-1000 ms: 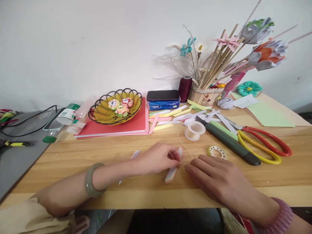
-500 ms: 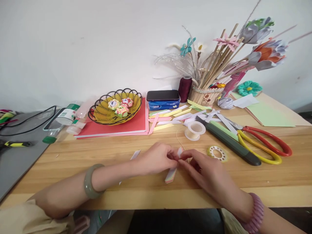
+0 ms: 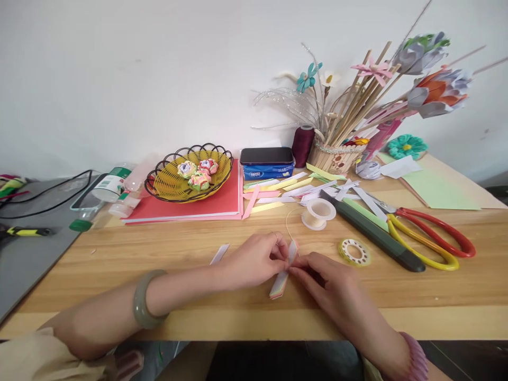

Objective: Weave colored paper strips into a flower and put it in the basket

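Observation:
A narrow stack of pastel paper strips [image 3: 279, 286] stands at a slant above the wooden table, between my two hands. My left hand [image 3: 257, 262] is closed, its thumb and fingertips pinching the stack's middle from the left. From the other side my right hand [image 3: 331, 280] is closed too, fingertips pressed to the same spot. A thin pale thread [image 3: 287, 225] runs from a white spool [image 3: 318, 214] down past the stack's top toward my right fingers. The exact grip on the thread is partly hidden by the fingers.
A roll of yellow tape [image 3: 354, 252], a dark green-handled cutter [image 3: 373, 235] and red-yellow scissors [image 3: 432, 238] lie on the right. Loose paper strips [image 3: 273, 194] lie behind. A yellow basket [image 3: 166, 182] holds small paper flowers on red paper. One white strip [image 3: 219, 254] lies by my left forearm.
Both hands stay at the stack, with small fingertip shifts. My right hand has lowered slightly, and the thread beside the stack has changed its curve. The view has shifted a little.

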Demonstrator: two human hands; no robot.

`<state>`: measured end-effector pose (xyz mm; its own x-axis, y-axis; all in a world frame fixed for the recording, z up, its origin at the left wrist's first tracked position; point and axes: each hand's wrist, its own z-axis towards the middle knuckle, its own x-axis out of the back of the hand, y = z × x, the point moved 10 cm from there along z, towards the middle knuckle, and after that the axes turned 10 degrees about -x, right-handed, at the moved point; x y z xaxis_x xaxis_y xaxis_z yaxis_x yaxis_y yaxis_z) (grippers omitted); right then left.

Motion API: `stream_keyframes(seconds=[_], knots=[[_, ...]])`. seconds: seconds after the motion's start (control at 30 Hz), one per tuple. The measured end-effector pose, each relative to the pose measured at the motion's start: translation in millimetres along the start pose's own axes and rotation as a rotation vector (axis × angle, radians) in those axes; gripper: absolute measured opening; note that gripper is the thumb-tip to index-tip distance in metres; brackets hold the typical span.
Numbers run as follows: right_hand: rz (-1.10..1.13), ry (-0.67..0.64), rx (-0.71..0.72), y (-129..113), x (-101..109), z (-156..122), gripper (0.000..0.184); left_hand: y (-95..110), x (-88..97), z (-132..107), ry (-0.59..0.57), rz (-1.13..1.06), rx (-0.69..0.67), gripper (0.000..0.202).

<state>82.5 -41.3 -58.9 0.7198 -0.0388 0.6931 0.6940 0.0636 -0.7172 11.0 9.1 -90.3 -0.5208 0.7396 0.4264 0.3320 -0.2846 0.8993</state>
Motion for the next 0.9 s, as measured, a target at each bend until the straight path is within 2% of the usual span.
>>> stream_keyframes(seconds=[0.23,0.43,0.63,0.9], knots=[[-0.192,0.106,0.081,-5.0,-0.6,-3.1,0.015,-9.6,-4.2,-6.0,0.033,-0.138,0.103,0.021],[-0.340,0.191,0.198,-16.0,0.7,-12.7,0.017,-11.5,-0.1,-6.6,0.117,-0.111,0.087,0.020],[-0.476,0.185,0.344,-22.6,-7.5,-22.6,0.016,-11.2,1.4,-7.4,0.139,-0.076,0.084,0.019],[-0.549,0.170,0.407,-27.9,-9.0,-26.0,0.025,-9.8,2.4,-9.0,0.142,-0.073,0.087,0.020]])
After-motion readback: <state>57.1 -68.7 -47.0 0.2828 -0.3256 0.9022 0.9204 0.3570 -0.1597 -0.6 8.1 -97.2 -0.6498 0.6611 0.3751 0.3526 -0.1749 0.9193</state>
